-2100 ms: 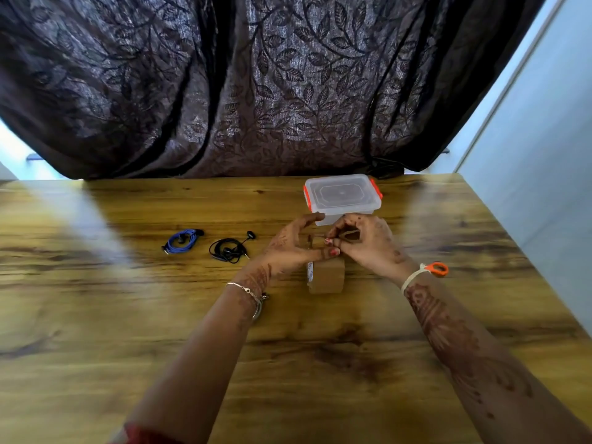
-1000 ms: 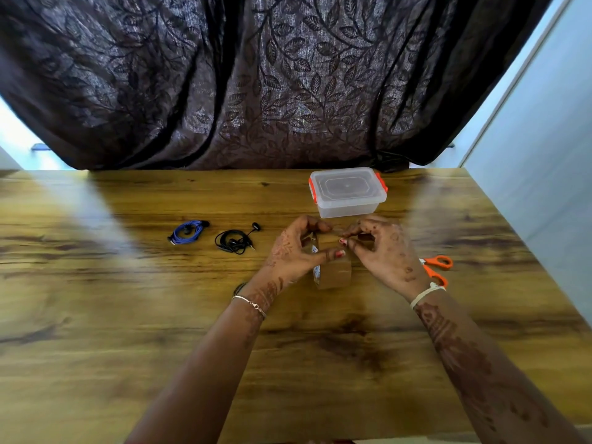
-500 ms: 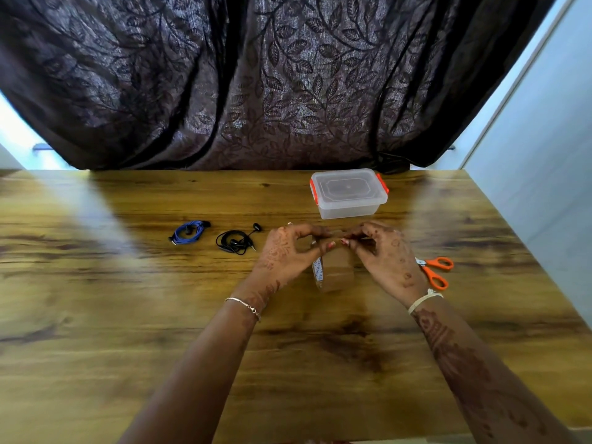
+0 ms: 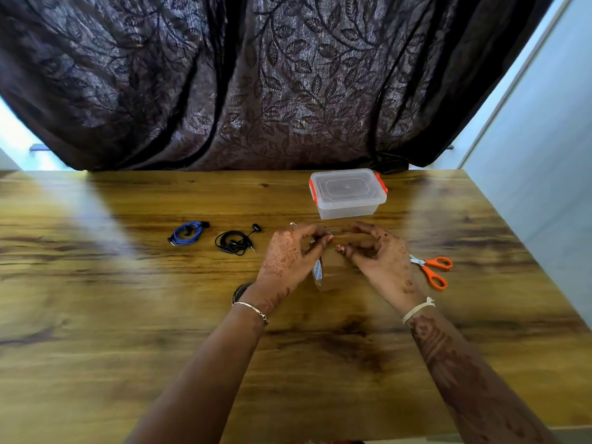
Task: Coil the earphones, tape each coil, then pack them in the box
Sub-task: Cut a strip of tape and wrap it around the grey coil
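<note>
Left hand (image 4: 288, 254), right hand (image 4: 381, 257) pinch brown tape roll (image 4: 333, 272) | blue earphone coil (image 4: 187, 232), black earphone coil (image 4: 235, 242) seemingly untaped | clear plastic box (image 4: 347, 193) shut, unpacked

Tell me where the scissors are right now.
In the head view the orange-handled scissors lie flat on the wooden table at the right, just outside the right hand, nearer the person than the lidded plastic box.

Coiled blue earphones (image 4: 187, 233) and looser black earphones (image 4: 235, 242) lie side by side on the tabletop (image 4: 128, 315) — clear lidded box (image 4: 347, 193) behind to their right, brown tape roll (image 4: 331, 277) standing on edge.
</note>
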